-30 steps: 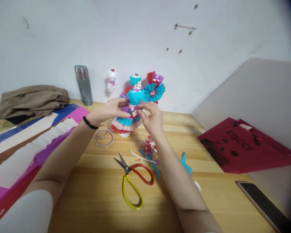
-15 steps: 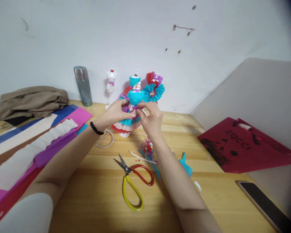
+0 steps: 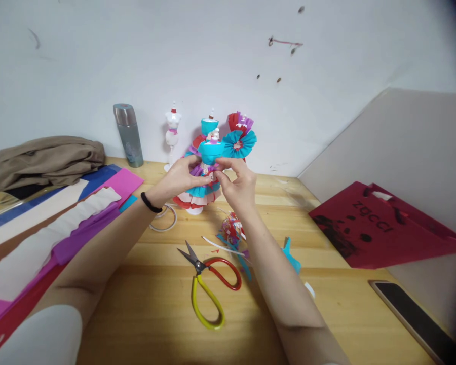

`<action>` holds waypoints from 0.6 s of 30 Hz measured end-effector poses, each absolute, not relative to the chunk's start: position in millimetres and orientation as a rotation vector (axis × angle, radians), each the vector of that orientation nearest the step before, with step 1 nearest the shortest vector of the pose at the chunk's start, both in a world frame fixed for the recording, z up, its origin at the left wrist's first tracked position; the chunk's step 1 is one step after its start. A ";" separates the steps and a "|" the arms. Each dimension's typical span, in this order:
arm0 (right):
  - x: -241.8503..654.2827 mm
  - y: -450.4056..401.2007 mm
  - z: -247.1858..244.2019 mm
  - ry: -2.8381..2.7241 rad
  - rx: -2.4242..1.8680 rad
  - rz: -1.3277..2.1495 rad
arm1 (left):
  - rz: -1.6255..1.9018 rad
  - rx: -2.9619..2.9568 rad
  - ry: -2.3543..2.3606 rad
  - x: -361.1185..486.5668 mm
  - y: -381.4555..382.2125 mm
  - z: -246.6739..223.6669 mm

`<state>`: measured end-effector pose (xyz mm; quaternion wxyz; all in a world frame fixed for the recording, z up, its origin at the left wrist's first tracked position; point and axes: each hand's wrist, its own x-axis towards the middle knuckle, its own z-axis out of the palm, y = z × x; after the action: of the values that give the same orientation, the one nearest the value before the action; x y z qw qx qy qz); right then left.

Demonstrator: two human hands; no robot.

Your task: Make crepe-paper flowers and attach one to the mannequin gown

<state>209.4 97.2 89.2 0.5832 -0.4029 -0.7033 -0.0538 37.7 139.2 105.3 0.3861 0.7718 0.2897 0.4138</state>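
Note:
A small dress-form mannequin (image 3: 212,152) wears a turquoise paper bodice and a ruffled skirt (image 3: 202,191) of purple, turquoise, pink and red layers. My left hand (image 3: 181,177) grips its waist from the left, thumb in front and fingers partly hidden behind. From the right, my right hand (image 3: 238,183) pinches at the waist with thumb and forefinger; what lies between those fingertips is too small to tell. Behind it stand another mannequin with a turquoise top (image 3: 210,125), one with a turquoise pleated rosette (image 3: 238,145), and a bare white one (image 3: 172,126).
Scissors (image 3: 199,266) lie spread on the table, near a heap of paper scraps (image 3: 232,230) and a tape ring (image 3: 165,219). Coloured paper sheets (image 3: 70,228), a brown cloth (image 3: 47,159) and a flask (image 3: 129,136) are left. A red bag (image 3: 380,228) and phone (image 3: 412,319) are right.
The whole view has shifted very slightly. My right thumb and fingers have moved a little at the mannequin's waist; my left hand keeps its hold.

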 end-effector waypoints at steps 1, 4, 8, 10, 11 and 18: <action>210.6 96.7 90.4 -1.650 -0.929 -0.132 | 1.051 1.955 0.731 37.6 138.9 105.7; 211.6 95.7 93.0 -1.656 -0.949 -0.154 | 1.054 1.906 0.713 38.6 139.2 104.9; 208.2 97.2 92.4 -1.639 -0.974 -0.166 | 1.096 1.910 0.781 41.4 140.6 102.4; 206.1 98.7 91.0 -1.622 -0.954 -0.173 | 1.105 1.927 0.797 42.8 141.0 101.7; 205.2 99.3 90.4 -1.614 -0.950 -0.176 | 1.104 1.936 0.801 43.4 141.1 101.4; 202.9 100.2 88.7 -1.547 -0.989 -0.130 | 1.141 1.935 0.815 44.4 142.3 99.9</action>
<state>202.9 100.2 88.7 0.6054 -0.4276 -0.6690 -0.0563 44.4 142.3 99.9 0.3672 0.7532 0.3174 0.4440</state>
